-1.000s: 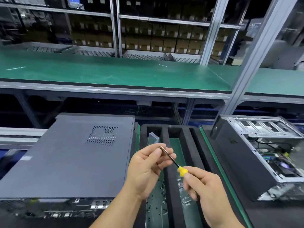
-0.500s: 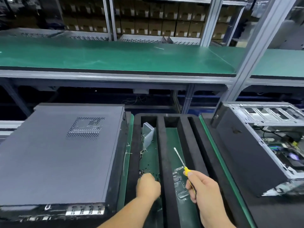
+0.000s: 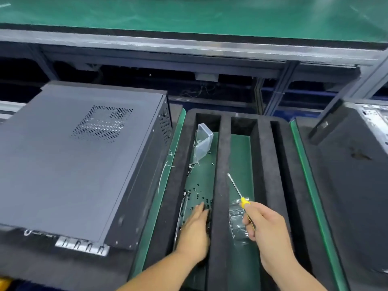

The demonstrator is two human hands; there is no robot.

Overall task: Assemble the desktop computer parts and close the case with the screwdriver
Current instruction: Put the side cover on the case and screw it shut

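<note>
Green-matted desk [image 3: 159, 206] lying beneath upper shelf. Closed grey computer case [image 3: 73, 160] sitting at left, vent grille up. Black foam tray [image 3: 220, 185] lying centre; left hand [image 3: 194, 232] reaching into left compartment, fingers extended flat, grip released, touching loose black screws [image 3: 197, 196]. Right hand [image 3: 266, 229] hovering over middle compartment, grip pinching yellow-handled screwdriver [image 3: 238, 191], tip pointing away. Second case [image 3: 346, 175] sitting at right.

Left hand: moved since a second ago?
Yes. The left hand dropped from the screwdriver shaft into the foam tray's left slot, among the loose screws.
</note>
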